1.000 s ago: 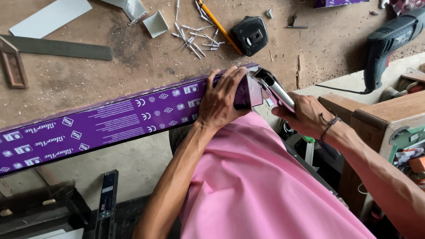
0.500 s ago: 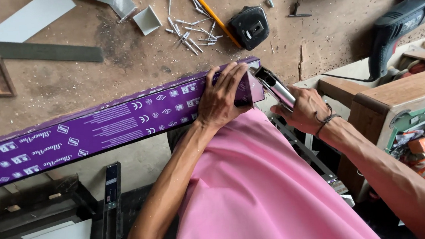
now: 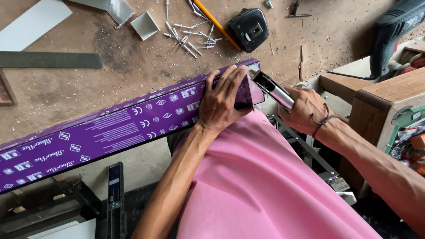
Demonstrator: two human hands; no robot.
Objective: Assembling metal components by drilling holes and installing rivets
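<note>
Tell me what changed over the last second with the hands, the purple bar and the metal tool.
Little changed. The left hand stays pressed over the end of the purple bar, and the right hand keeps gripping the metal tool at that end. The tool's tip looks slightly closer to the bar's end.

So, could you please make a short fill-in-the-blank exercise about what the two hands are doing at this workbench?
1. The left hand presses on the end of a long ____ wrapped profile.
2. The right hand grips a shiny ____ tube.
3. The pencil lies next to a black ____ measure.

Missing words: purple; metal; tape
</note>
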